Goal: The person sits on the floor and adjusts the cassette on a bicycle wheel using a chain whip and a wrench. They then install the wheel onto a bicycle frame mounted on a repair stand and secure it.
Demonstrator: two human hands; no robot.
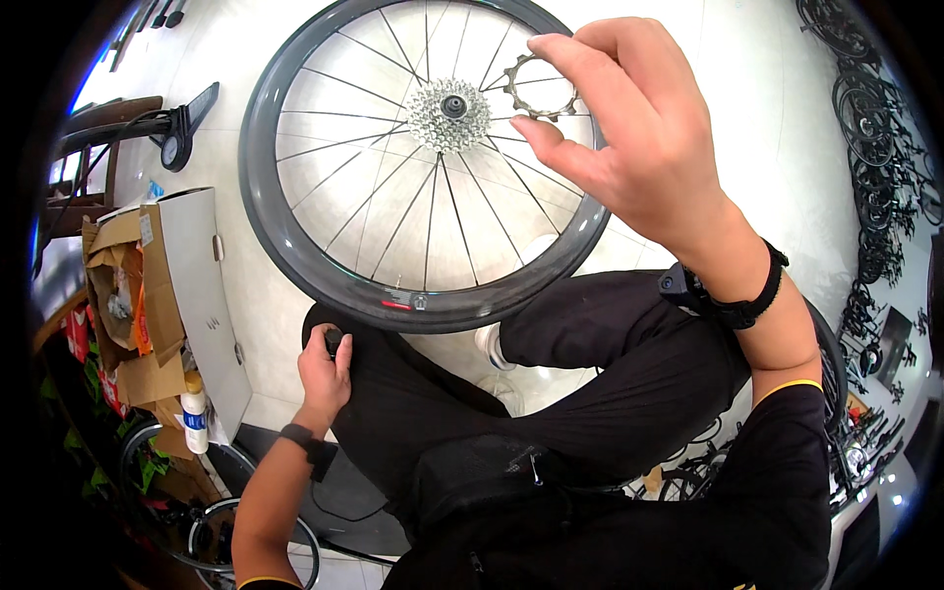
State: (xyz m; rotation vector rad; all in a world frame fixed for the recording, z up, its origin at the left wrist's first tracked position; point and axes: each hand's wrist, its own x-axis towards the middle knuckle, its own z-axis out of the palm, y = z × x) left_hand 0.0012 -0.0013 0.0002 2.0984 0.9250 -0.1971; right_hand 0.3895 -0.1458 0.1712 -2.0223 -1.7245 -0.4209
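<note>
Raised above the right side of a bicycle wheel (260, 172), my right hand (644, 133) pinches a thin toothed metal sprocket ring (511, 88) between thumb and fingers. The wheel has a deep dark rim and thin black spokes, and a silver cassette (433, 126) sits at its hub. My left hand (323, 379) is closed at my left knee, below the rim. Its fingers wrap round a small black round-ended object (333, 339), most of which they hide, so its kind cannot be told.
At the left stands an open cardboard box (162, 295) with packaging inside, and a white bottle (195, 413) beside it. A black floor pump-like stand with a gauge (175, 147) is at the upper left. Many bicycles (870, 157) line the right side. My legs (590, 413) lie under the wheel's near edge.
</note>
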